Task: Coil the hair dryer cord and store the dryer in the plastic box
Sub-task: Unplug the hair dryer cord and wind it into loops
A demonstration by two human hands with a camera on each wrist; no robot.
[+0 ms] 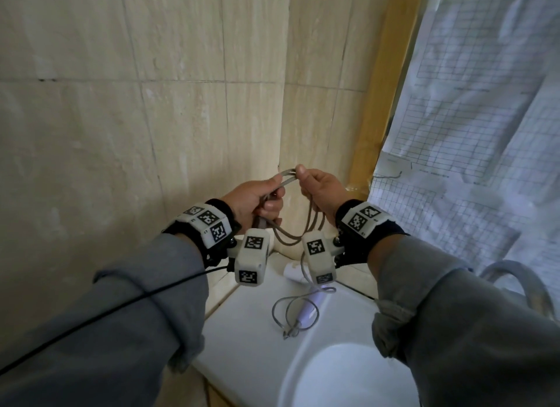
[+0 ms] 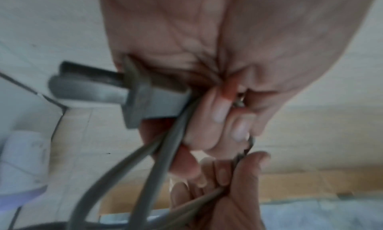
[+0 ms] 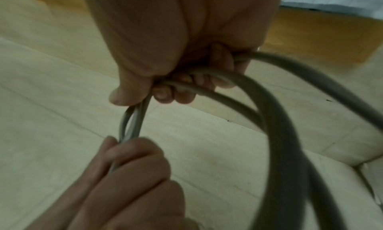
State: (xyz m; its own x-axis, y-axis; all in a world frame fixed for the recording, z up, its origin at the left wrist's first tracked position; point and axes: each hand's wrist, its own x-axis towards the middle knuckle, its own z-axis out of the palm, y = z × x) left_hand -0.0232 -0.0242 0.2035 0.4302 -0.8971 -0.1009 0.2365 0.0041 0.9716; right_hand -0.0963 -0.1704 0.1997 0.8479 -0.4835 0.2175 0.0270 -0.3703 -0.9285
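Observation:
A grey cord [image 1: 295, 234] hangs in loops between my two hands, raised in front of the tiled wall. My left hand [image 1: 257, 199] grips the cord strands together with the grey two-pin plug [image 2: 145, 99], whose pins stick out to the left. My right hand [image 1: 318, 191] holds the same loops [image 3: 207, 87] in curled fingers, thumb pressed on top. The rest of the cord [image 1: 295, 312] lies in a loose ring on the sink counter. The white and lilac hair dryer [image 1: 309, 303] lies there too, partly hidden behind the wrist cameras. No plastic box is in view.
A white sink basin [image 1: 342, 376] sits below my hands, set in a white counter [image 1: 242, 324]. Beige tiled walls [image 1: 151, 118] meet in a corner behind the hands. A yellow frame [image 1: 385, 88] and a checked plastic sheet [image 1: 485, 118] stand at the right.

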